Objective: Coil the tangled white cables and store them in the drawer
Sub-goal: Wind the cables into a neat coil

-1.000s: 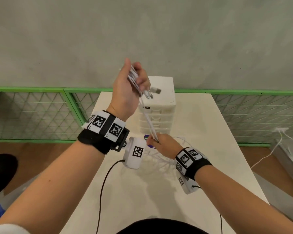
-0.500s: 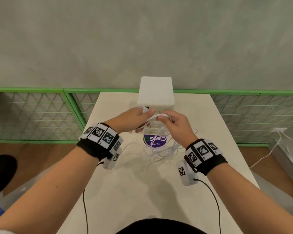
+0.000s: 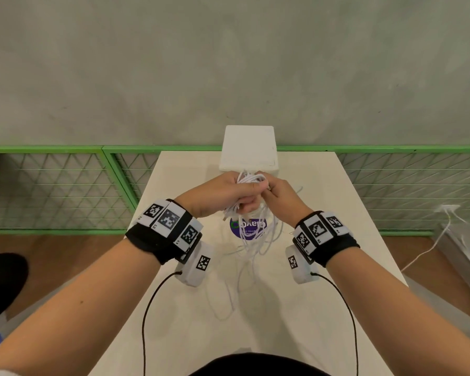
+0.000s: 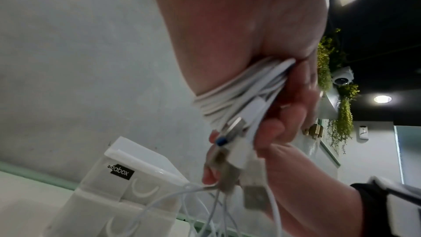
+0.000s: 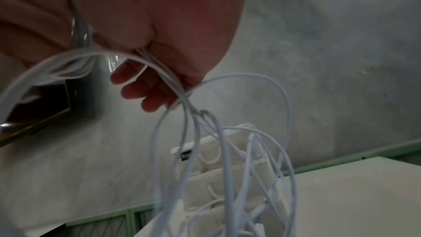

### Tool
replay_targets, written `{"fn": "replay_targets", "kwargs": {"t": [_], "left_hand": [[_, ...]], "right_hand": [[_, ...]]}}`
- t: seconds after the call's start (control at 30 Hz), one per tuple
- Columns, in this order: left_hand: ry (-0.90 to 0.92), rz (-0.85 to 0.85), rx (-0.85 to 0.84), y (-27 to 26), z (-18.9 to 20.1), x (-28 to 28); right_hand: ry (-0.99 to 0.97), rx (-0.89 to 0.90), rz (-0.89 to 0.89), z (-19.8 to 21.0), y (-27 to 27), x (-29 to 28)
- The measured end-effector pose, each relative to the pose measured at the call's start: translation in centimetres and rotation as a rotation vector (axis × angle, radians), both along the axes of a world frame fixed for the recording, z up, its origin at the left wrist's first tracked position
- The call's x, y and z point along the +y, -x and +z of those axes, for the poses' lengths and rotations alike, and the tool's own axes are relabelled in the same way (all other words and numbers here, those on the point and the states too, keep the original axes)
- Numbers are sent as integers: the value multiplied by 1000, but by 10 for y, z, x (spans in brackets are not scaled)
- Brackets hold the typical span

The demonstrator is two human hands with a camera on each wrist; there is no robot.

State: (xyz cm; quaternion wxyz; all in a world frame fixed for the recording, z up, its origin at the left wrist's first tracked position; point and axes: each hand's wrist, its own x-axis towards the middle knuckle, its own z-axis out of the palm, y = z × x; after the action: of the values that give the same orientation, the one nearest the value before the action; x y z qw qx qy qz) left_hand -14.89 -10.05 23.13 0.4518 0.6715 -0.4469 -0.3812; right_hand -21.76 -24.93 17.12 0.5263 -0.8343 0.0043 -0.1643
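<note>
Table with bare margins either side; drawers at far edge. Left hand and right hand, touching, both grip cables, loops hanging below.

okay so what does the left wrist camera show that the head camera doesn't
Only the left wrist view shows the silver USB plugs at the bundle's end and the black label on the drawer unit. Only the head view shows the round purple sticker on the table. Both show the left hand gripping the white cables, and the white plastic drawer unit.
</note>
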Motion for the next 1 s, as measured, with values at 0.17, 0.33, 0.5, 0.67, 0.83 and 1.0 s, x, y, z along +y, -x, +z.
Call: {"fn": "replay_targets", "kwargs": {"t": [0.17, 0.33, 0.5, 0.67, 0.83, 1.0], "left_hand": [[63, 10, 169, 1, 5, 3], [233, 40, 393, 1, 22, 0], [459, 193, 560, -6, 35, -5], [740, 561, 734, -19, 36, -10], [838, 810, 367, -39, 21, -13], [61, 583, -614, -50, -21, -7]], "right_hand": [[31, 143, -32, 2, 0, 6], [39, 220, -66, -20, -3, 6], [149, 313, -20, -45, 0, 12], [256, 374, 63, -54, 4, 21], [258, 301, 137, -46, 6, 33], [156, 193, 202, -18, 3, 33]]}}
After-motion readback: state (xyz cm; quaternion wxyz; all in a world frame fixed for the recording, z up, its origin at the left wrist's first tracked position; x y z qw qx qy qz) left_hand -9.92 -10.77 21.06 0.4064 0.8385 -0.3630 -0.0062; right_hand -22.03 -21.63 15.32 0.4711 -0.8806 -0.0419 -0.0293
